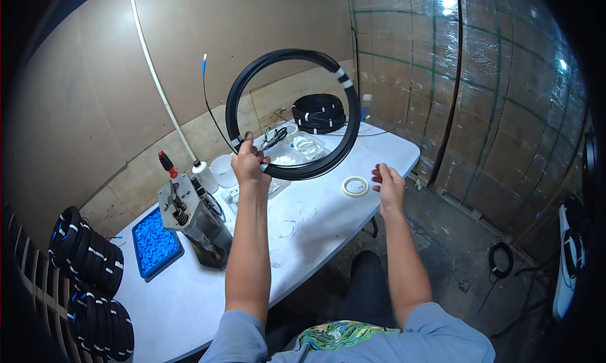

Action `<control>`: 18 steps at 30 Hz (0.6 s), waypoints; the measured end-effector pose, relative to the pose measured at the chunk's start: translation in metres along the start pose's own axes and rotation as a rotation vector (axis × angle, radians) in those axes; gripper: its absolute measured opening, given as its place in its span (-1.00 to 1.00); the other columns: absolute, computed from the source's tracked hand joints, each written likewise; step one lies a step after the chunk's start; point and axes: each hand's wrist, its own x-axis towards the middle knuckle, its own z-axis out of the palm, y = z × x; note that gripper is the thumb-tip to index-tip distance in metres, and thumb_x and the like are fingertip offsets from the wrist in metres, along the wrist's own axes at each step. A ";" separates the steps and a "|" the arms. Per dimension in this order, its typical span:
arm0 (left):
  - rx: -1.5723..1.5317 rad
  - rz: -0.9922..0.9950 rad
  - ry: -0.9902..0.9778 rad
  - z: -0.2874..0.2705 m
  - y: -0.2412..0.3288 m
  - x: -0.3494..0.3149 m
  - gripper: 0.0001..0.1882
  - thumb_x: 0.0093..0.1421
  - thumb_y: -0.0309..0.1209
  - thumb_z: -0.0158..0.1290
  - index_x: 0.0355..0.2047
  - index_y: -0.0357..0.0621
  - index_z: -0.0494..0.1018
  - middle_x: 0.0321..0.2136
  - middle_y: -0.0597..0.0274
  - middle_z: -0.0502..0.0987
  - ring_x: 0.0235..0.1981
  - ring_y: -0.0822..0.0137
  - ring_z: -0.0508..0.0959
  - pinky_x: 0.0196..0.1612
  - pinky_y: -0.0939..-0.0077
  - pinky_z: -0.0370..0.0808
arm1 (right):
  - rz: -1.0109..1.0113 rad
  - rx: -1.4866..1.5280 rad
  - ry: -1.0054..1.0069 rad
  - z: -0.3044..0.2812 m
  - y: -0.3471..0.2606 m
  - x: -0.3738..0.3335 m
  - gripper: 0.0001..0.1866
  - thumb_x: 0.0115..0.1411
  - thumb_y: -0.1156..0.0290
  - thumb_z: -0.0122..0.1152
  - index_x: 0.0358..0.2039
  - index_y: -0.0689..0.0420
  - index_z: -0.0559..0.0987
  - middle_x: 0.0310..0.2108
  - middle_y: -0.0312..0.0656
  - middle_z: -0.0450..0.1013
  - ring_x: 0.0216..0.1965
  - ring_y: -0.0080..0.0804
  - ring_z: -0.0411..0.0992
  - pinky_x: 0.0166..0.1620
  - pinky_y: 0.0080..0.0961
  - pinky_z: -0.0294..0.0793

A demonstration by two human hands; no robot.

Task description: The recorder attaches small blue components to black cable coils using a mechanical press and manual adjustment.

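Observation:
My left hand (248,161) is closed round the lower left of a large coil of black cable (351,120), holding it up above the white table. Bands of white tape bind the coil at its upper right and near my grip. A loose cable end with a blue and white connector (204,64) sticks up to the left of the coil. My right hand (389,185) is off the coil, raised near the table's right edge with its fingers partly bent and apart, nothing in it. Just left of that hand, a roll of pale tape (355,186) lies flat on the table.
A metal machine (189,211) stands on the white table (303,237) beside a tray of blue pieces (156,243). More black coils are stacked at the far end (317,113) and left (95,262). Wrapped cartons (404,66) stand at right; another coil (500,260) is on the floor.

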 end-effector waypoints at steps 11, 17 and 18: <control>-0.049 -0.260 0.019 -0.015 -0.027 0.010 -0.76 0.27 -0.27 0.11 -0.48 0.06 0.29 -0.72 0.55 0.06 -0.73 0.57 0.11 -0.65 0.58 0.18 | -0.514 -0.448 -0.016 0.043 -0.046 0.009 -0.45 0.28 0.20 0.23 0.19 0.21 0.41 0.00 -0.06 0.46 0.01 -0.32 0.46 -0.07 -0.43 0.48; -0.193 -0.303 0.023 -0.011 -0.046 0.001 -0.80 0.30 -0.27 0.06 -0.38 0.04 0.28 -0.72 0.54 0.04 -0.74 0.60 0.11 -0.66 0.62 0.16 | -0.791 -0.283 0.354 0.034 -0.021 -0.012 -0.16 0.11 0.19 0.41 0.31 0.13 0.18 0.09 -0.08 0.26 0.12 -0.30 0.26 -0.05 -0.42 0.32; -0.233 -0.302 0.054 -0.007 -0.051 -0.001 -0.73 0.30 -0.26 0.06 -0.48 0.09 0.22 -0.75 0.55 0.04 -0.77 0.60 0.12 -0.67 0.62 0.17 | -0.727 -0.186 0.344 0.036 -0.017 -0.016 -0.03 0.07 0.20 0.47 0.35 0.13 0.06 0.07 -0.12 0.23 0.10 -0.36 0.22 -0.03 -0.42 0.29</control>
